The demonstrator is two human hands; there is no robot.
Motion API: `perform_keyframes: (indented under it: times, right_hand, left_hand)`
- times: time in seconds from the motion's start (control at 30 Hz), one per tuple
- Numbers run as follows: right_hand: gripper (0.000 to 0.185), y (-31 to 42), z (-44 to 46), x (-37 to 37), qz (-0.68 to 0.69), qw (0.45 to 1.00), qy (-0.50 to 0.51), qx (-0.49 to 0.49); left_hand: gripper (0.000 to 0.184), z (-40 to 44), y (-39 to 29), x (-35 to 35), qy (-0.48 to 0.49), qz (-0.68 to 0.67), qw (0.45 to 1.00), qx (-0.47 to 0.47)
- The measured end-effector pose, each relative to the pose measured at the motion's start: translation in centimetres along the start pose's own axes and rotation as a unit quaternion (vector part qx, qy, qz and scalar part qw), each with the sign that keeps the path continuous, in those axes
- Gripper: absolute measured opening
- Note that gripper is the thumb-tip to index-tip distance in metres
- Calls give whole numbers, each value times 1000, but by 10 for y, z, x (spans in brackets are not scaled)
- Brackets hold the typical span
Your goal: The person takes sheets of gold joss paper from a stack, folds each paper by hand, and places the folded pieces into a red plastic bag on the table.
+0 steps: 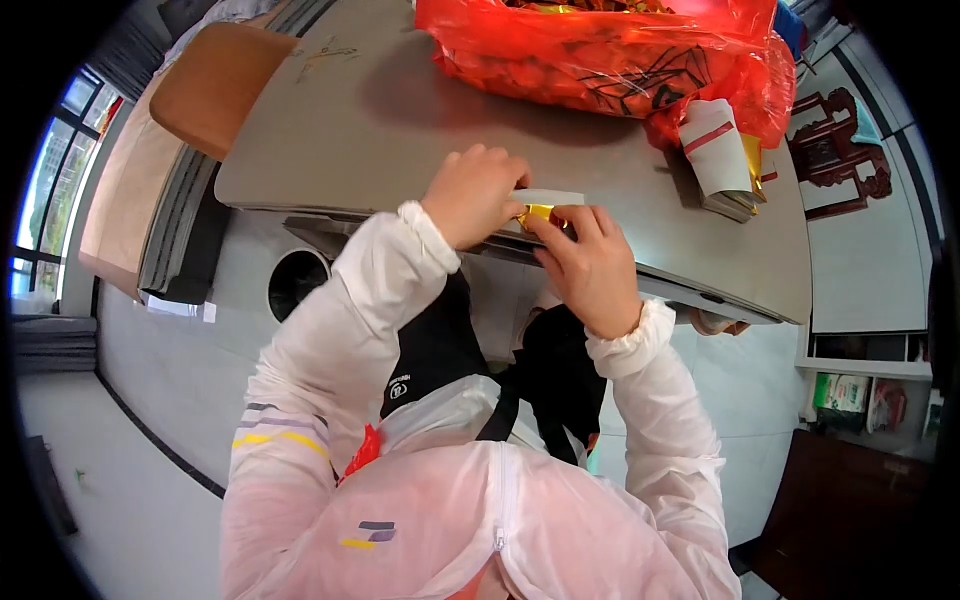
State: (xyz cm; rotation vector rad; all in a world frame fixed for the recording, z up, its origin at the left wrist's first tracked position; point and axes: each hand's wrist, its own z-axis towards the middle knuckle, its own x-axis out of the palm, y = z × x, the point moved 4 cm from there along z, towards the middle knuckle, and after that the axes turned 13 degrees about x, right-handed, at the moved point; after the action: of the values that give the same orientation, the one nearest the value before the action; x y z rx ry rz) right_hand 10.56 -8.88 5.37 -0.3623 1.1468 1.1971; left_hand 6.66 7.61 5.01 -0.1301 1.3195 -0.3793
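Two bare hands meet at the near edge of the table (330, 140) in the head view, and between our fingertips lies one small gold foil piece (538, 212). We pinch its left end with the thumb and forefinger of our left hand (474, 195), the other fingers curled in close together. Our right hand (597, 275) closes thumb and fingertips on the other end, its remaining fingers bent and slightly apart. A pale strip (563, 197) sits just beyond the foil, touching or nearly touching our fingertips; we cannot tell whether the two are joined.

We judge the foil to be very light, thin and a little slippery, apt to crease or tear if pulled hard; its two ends, taken softly between finger pads, look the best hold. Whether anything firm is inside, we cannot tell.

Farther from our fingers, a red plastic bag (560, 80) carries black printed lines, too creased for us to read as words. Right of our fingers, a stack of papers (715, 150) shows a red stripe and no legible text. Below them, the black trousers (435, 340) bear a round white emblem with tiny lettering that we cannot make out
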Motion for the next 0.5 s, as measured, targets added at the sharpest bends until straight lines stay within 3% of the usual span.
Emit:
perform_keyframes:
  times: [0.07, 0.23, 0.33, 0.43, 0.5]
  right_hand:
    - [38, -12, 10, 0, 27, 999, 16, 6]
    - [27, -39, 37, 10, 91, 996, 3, -11]
    - [21, -44, 46, 5, 36, 999, 25, -24]
    - [17, -42, 47, 1, -24, 998, 53, -39]
    - [17, -43, 42, 1, -36, 996, 38, -74]
  left_hand:
    - [30, 16, 8, -6, 96, -32, 995, -27]
    - [29, 29, 16, -6, 119, -76, 989, 52]
    - [27, 31, 14, -7, 170, -117, 978, -4]
    - [21, 22, 10, -2, 114, -94, 987, 56]
    - [16, 8, -3, 2, -7, 5, 994, 106]
